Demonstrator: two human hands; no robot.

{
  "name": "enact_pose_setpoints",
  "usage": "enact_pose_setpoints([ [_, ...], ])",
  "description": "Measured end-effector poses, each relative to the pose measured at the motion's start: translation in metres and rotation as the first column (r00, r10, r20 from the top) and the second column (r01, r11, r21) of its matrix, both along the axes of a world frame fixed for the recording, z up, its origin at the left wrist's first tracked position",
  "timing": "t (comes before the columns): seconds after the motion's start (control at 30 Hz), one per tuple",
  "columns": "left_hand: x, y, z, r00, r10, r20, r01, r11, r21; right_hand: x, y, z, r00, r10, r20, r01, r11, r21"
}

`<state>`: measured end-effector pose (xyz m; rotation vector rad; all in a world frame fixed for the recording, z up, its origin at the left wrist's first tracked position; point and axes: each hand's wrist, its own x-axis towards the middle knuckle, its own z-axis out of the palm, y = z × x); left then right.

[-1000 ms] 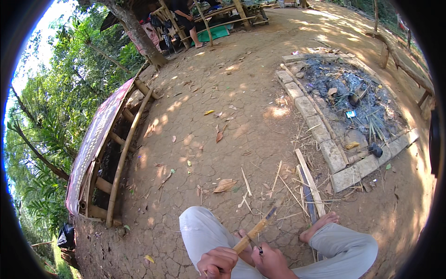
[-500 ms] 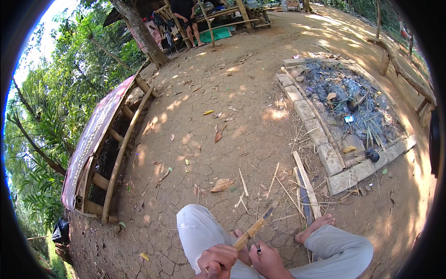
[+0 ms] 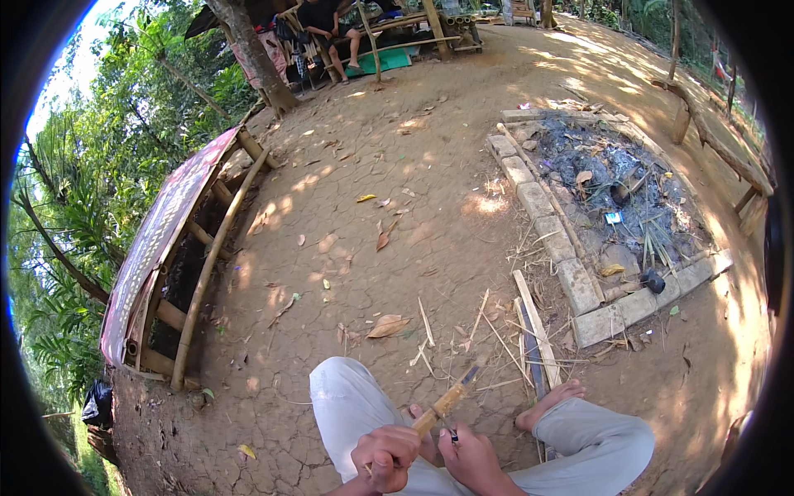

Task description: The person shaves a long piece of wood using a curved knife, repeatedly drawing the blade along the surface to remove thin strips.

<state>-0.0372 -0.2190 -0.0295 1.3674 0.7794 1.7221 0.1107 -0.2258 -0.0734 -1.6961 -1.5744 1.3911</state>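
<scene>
My left hand [image 3: 386,456] is closed around the lower end of a piece of bamboo [image 3: 447,403], which slants up and away to the right and has a dark patch near its far tip. Close beside it, my right hand [image 3: 473,460] is closed on what looks like a small knife [image 3: 452,434]; a dark handle end and a thin grey edge show against the bamboo, and the rest is hidden by the fingers. Both hands are low in the view, between my bent knees in light grey trousers [image 3: 351,409].
Split bamboo strips [image 3: 538,326] and shavings lie on cracked earth by my bare foot [image 3: 556,403]. A brick-edged fire pit [image 3: 542,227] with ash is at right, and a low bamboo bench [image 3: 211,293] at left. Another person [image 3: 327,25] sits under a shelter at the back.
The view has shifted slightly. The bamboo's far end now looks nearer and shorter, while both hands keep their grip. The person at the back has moved a leg.
</scene>
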Motion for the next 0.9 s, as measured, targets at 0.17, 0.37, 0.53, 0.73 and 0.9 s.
enact_pose_setpoints([
  [0.17, -0.003, 0.000, -0.015, 0.995, 0.002, -0.099, 0.008, 0.995, 0.103, -0.001, -0.005, 0.014, 0.999, -0.014, 0.030, 0.012, 0.998, 0.062],
  [0.37, -0.004, 0.014, 0.005, 0.957, -0.263, -0.119, 0.279, 0.949, 0.148, -0.009, -0.026, 0.027, 0.998, -0.058, 0.028, 0.054, 0.991, 0.124],
  [0.53, -0.004, 0.016, 0.007, 0.967, -0.233, -0.104, 0.247, 0.959, 0.142, -0.006, -0.023, 0.020, 0.997, -0.072, -0.004, 0.070, 0.949, 0.308],
  [0.73, -0.005, 0.017, 0.000, 0.978, -0.205, -0.049, 0.210, 0.969, 0.130, 0.005, -0.007, 0.036, 0.968, 0.177, 0.179, -0.212, 0.957, 0.201],
  [0.9, -0.003, 0.001, -0.032, 0.996, -0.063, -0.060, 0.071, 0.986, 0.148, 0.008, -0.008, 0.029, 0.952, 0.154, 0.264, -0.222, 0.942, 0.251],
])
